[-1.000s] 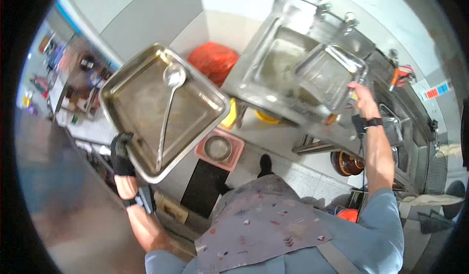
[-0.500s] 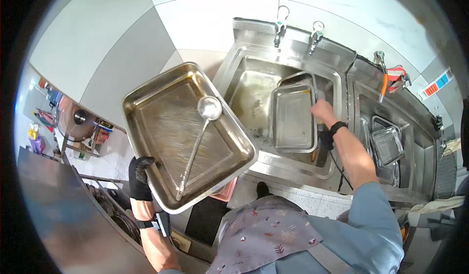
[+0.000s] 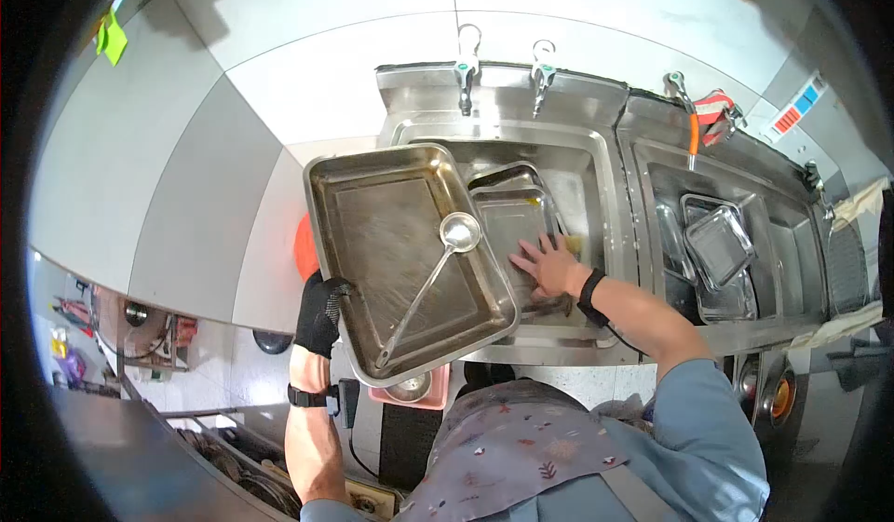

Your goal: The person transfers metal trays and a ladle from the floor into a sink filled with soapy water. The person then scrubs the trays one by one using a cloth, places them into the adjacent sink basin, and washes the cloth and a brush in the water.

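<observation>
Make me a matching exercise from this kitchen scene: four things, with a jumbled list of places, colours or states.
Column one:
1. Ladle
2. Left hand
3. Right hand
4. Tap hose

Column two:
A. Bare, fingers spread over a smaller tray in the sink
B. Orange
C. Lying in the large tray
D. Black-gloved, holding the large tray's edge

Right pairs: 1-C, 2-D, 3-A, 4-B.

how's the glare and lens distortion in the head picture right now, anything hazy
Head view: wide-angle bowing curves the seams of the tiled wall, and black rounds off the corners; head view: bright highlights on the ladle and the sink rim, a duller sheen across the tray; head view: the far left edge looks hazy, the right hand fairly clear.
</observation>
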Demonstrator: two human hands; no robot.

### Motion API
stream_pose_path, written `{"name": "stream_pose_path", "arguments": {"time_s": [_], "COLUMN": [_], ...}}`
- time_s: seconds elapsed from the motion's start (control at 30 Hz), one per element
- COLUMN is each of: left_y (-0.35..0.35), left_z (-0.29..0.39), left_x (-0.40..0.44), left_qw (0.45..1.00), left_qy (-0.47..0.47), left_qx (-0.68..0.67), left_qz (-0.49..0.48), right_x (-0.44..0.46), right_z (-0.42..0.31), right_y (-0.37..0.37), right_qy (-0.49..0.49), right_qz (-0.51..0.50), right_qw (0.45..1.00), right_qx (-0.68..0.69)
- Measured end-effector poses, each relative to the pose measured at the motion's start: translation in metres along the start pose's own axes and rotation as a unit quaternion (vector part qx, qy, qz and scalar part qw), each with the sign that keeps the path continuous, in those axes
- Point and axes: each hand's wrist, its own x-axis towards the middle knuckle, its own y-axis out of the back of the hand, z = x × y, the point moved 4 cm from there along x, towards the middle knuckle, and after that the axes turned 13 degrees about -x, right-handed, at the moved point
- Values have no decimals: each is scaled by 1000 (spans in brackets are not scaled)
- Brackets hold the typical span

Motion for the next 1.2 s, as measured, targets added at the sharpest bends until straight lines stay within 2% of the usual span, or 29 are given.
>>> {"name": "stream_pose_path", "arguments": {"time_s": [0.03,0.07,0.1,0.17,0.23,0.3,0.33,0.47,0.53,0.6,0.67,0.7,0.8,1.03,1.1,1.13,1.2], "left_y": [-13,-27,-24,-26,-38,-50,-62,-73,-77,-84,-95,-101,-120,-163,-172,-174,-182], "left_z": [14,24,11,-19,-21,-24,-19,-32,-33,-31,-25,-27,-31,3,19,25,40], "left_x": [9,9,19,42,53,60,63,74,82,86,86,89,99,120,121,123,124], "left_qw": [1000,994,994,992,985,993,994,994,996,994,971,971,935,895,873,872,843], "left_qy": [16,75,75,-34,-51,-6,55,65,30,12,-35,-34,-25,-95,-148,-147,-206], "left_qx": [-5,-81,-81,59,80,45,5,-27,54,95,233,234,353,434,461,463,495], "left_qz": [-1,1,-5,-103,-146,-113,-92,-87,-69,-60,-24,-21,5,-31,-55,-55,-50], "right_x": [-1,-1,-2,-3,-2,0,1,9,13,16,21,25,37,36,17,24,36], "right_z": [3,5,4,6,10,12,14,11,12,13,13,13,17,25,26,25,22], "right_y": [4,5,5,1,-6,-11,-12,-36,-39,-44,-44,-47,-52,-57,-30,-39,-54], "right_qy": [-8,-11,-12,-18,-28,-33,-36,-40,-50,-65,-43,-21,-20,-15,-35,-34,-13], "right_qz": [-2,-37,-73,-85,-97,-109,-109,-134,-131,-180,-206,-233,-260,-296,-217,-216,-286], "right_qw": [1000,999,997,996,994,993,993,988,988,980,976,971,964,950,971,971,956], "right_qx": [1,4,12,21,30,38,40,71,67,55,49,43,59,100,93,94,71]}}
